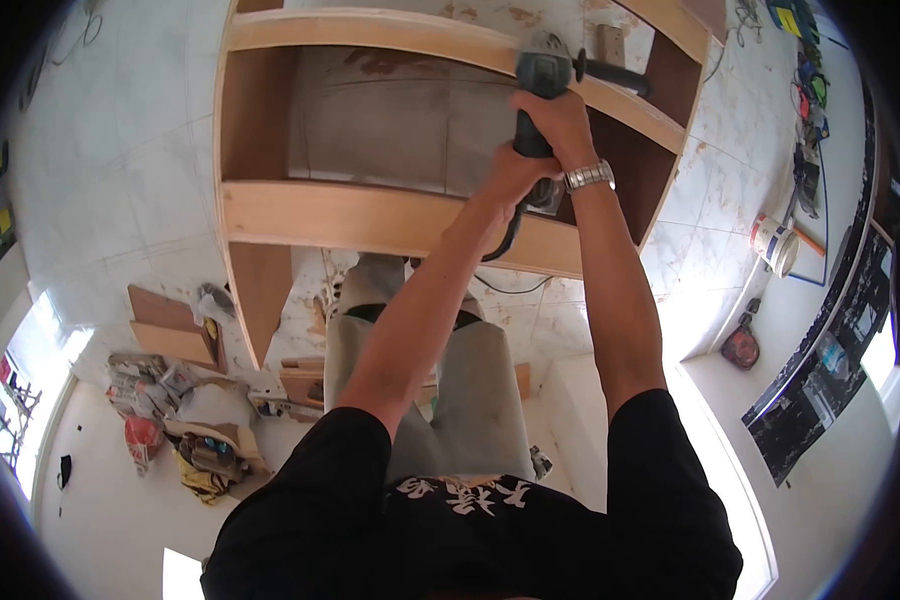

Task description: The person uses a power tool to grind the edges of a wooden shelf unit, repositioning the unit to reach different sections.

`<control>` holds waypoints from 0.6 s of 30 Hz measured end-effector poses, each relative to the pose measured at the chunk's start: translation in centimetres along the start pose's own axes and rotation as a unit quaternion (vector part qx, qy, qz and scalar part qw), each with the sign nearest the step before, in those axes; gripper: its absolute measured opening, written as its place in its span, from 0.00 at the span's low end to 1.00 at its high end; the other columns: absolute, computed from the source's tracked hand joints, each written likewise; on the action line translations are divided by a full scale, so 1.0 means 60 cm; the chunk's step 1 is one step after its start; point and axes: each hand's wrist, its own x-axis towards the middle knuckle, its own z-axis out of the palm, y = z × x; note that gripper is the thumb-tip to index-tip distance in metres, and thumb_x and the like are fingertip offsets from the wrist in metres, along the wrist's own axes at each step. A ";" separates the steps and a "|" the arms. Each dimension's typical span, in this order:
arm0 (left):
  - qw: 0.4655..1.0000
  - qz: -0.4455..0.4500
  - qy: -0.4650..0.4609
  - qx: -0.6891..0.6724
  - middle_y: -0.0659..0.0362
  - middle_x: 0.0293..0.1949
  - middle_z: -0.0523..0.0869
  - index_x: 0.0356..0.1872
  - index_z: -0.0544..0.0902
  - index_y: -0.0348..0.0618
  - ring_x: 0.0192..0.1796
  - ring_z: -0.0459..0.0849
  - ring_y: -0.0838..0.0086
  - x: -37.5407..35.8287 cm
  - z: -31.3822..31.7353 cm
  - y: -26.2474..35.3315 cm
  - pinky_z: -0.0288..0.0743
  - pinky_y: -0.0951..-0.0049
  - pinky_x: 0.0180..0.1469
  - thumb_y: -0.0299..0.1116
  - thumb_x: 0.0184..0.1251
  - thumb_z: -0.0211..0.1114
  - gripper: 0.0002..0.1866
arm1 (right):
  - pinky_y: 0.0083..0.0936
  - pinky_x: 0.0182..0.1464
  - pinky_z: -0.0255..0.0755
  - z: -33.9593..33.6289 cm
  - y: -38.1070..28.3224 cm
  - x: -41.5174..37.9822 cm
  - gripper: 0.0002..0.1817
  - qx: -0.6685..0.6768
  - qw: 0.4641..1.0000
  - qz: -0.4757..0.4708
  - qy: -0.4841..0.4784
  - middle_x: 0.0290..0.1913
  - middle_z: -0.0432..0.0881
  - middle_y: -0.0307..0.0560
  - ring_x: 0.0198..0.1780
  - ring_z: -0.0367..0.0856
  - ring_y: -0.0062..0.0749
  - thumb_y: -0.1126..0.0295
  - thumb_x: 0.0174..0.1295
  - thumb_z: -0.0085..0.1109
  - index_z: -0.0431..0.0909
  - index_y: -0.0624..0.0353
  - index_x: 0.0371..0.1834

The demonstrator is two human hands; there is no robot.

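Basically, pale wooden frame (370,215), long flat rails, smooth grain, open bays, lying across glossy marble-look floor tiles (150,170). Dark power tool (545,72), rounded metal-looking head, long body, is over the rail past the near one, right of centre toward the frame's right edge; contact with the wood can't be confirmed from above. Both hands wrap it, likely to share weight and steady it: right hand (562,125) clasped nearer the head, left hand (518,178) closed round the rear body. Ribbed black side handle (618,76) sticks out right, ungripped; black cord (511,237) curves off the back, clear of the head.
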 end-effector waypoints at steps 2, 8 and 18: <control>0.999 0.012 0.037 -0.023 0.56 0.33 0.89 0.41 0.87 0.37 0.31 0.88 0.71 -0.018 -0.039 0.035 0.80 0.70 0.34 0.26 0.48 0.76 0.16 | 0.33 0.38 0.81 0.039 -0.060 -0.001 0.25 -0.007 0.999 -0.023 -0.035 0.30 0.89 0.50 0.32 0.89 0.34 0.53 0.44 0.79 0.89 0.67 0.34; 0.993 0.069 0.090 -0.038 0.58 0.36 0.89 0.49 0.84 0.36 0.34 0.89 0.72 -0.061 -0.167 0.122 0.81 0.70 0.35 0.33 0.60 0.75 0.18 | 0.38 0.45 0.84 0.172 -0.209 -0.001 0.30 -0.044 0.990 -0.098 -0.093 0.33 0.91 0.62 0.41 0.92 0.52 0.48 0.36 0.78 0.88 0.68 0.30; 0.989 0.058 0.128 -0.045 0.54 0.33 0.89 0.43 0.85 0.33 0.32 0.88 0.69 -0.057 -0.138 0.114 0.81 0.69 0.36 0.27 0.53 0.74 0.16 | 0.37 0.42 0.85 0.153 -0.191 0.000 0.29 -0.006 0.990 -0.096 -0.104 0.33 0.90 0.63 0.38 0.92 0.49 0.51 0.36 0.78 0.87 0.71 0.29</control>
